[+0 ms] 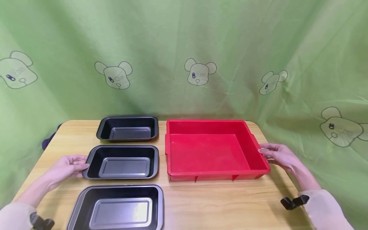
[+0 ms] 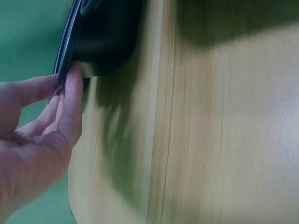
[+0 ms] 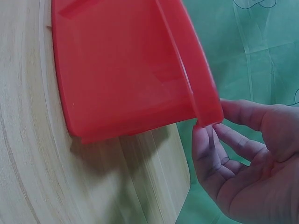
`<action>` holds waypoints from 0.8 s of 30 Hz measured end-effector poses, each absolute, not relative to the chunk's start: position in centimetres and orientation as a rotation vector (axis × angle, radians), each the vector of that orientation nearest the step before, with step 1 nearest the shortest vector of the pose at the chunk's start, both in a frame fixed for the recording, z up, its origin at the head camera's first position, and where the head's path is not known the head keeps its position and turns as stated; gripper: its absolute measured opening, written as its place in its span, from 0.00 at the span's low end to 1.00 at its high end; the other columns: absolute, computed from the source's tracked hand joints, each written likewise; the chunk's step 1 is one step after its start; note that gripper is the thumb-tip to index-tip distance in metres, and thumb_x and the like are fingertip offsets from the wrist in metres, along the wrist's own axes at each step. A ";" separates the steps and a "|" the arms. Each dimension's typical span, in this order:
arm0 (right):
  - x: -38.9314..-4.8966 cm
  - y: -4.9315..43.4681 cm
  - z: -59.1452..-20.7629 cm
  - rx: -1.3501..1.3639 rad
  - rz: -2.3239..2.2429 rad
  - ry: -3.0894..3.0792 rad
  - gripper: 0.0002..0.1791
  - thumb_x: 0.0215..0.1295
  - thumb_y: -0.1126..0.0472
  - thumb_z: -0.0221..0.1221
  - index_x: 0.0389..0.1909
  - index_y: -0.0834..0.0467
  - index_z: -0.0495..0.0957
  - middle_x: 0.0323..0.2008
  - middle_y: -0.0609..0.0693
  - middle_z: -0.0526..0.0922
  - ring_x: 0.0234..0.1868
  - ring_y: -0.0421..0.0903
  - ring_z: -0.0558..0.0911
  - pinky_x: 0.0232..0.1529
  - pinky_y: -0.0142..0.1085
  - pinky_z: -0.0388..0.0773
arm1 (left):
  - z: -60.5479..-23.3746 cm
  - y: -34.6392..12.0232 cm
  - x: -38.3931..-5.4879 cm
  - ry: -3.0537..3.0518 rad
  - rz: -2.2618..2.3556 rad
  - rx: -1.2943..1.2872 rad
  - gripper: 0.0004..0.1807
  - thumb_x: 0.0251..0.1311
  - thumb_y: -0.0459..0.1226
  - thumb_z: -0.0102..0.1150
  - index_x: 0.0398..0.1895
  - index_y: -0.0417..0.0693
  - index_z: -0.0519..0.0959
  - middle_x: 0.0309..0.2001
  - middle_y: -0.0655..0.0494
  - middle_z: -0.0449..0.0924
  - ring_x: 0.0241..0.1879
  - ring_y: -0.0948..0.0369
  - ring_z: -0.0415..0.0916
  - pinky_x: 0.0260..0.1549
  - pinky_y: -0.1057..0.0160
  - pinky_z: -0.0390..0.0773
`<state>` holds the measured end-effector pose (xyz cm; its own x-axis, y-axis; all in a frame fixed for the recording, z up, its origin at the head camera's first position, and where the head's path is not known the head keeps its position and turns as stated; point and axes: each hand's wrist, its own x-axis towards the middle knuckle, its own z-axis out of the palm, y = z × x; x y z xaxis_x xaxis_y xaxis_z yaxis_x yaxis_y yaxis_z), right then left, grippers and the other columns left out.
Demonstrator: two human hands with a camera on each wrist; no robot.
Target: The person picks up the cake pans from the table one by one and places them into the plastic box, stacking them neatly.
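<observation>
My left hand (image 1: pixel 67 167) pinches the left rim of the middle black loaf pan (image 1: pixel 123 167), thumb on top and fingers beneath. In the left wrist view the pan's dark edge (image 2: pixel 70 37) sits between thumb and fingers. At the right, my right hand (image 1: pixel 280 156) grips the right rim of a red plastic tray (image 1: pixel 207 153). The right wrist view shows the tray's lip (image 3: pixel 201 88) between thumb and curled fingers. Both the tray and the middle pan hold nothing inside.
Another black loaf pan (image 1: pixel 127 128) stands behind the held pan, and a larger black pan (image 1: pixel 95 191) lies in front of it. The wooden table (image 1: pixel 224 204) bears them all. A green curtain (image 1: pixel 161 38) hangs behind and at the sides.
</observation>
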<state>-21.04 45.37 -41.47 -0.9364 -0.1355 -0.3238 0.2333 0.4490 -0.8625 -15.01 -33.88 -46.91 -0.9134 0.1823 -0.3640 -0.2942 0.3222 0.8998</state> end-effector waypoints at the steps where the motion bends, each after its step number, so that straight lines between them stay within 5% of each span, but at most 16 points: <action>1: -21.0 45.3 -41.5 0.084 -1.486 2.357 0.33 0.79 0.60 0.58 0.71 0.80 0.61 0.39 0.33 0.90 0.41 0.37 0.90 0.45 0.32 0.90 | -46.9 -33.9 -15.0 2.187 1.623 -0.106 0.38 0.72 0.29 0.57 0.74 0.14 0.50 0.38 0.72 0.86 0.35 0.70 0.84 0.37 0.69 0.89; 24: -21.2 45.6 -41.7 0.094 -1.507 2.339 0.29 0.79 0.61 0.58 0.70 0.76 0.66 0.40 0.33 0.90 0.41 0.37 0.90 0.46 0.32 0.90 | -45.9 -33.3 -13.6 2.218 1.687 -0.139 0.31 0.71 0.24 0.52 0.70 0.13 0.53 0.38 0.69 0.83 0.34 0.71 0.82 0.35 0.69 0.89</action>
<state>-21.24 45.63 -41.73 -0.9345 -0.1344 -0.3296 0.2445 0.4304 -0.8689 -13.62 -33.31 -45.94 -0.9340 0.1313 -0.3324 -0.2852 0.2866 0.9146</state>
